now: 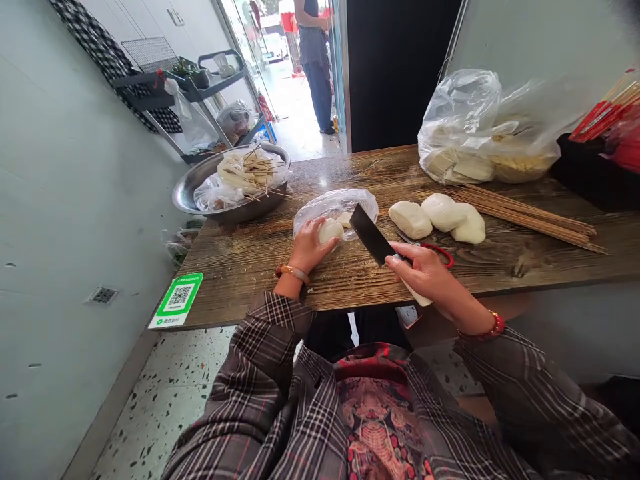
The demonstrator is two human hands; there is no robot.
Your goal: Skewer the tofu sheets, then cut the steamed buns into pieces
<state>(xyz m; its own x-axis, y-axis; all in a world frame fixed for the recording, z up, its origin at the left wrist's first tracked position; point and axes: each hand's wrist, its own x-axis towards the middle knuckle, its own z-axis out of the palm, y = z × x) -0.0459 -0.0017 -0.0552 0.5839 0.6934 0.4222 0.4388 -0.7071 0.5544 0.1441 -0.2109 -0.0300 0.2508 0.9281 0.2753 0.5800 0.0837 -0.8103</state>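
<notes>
My left hand (309, 248) is closed around a pale, rounded piece that looks like a steamed bun (331, 231), at the near edge of a clear plastic bag (320, 201) lying on the wooden table (240, 267). Beside it on the bag is a smaller cut piece (345, 219). My right hand (423, 268) grips a kitchen knife (371, 237) by its pale handle, the dark broad blade tilted up and leftward, apart from the bun. Several whole white buns (411, 220) sit to the right. Red-handled scissors (443, 254) lie partly behind my right hand.
Long wooden skewers (540, 220) lie at the right, before filled plastic bags (460, 133) and a black box (580, 173) of red-wrapped sticks. A metal basin (183, 193) with skewered food stands at the left. Beyond are a grey cart (223, 83) and a person (317, 73) at the doorway.
</notes>
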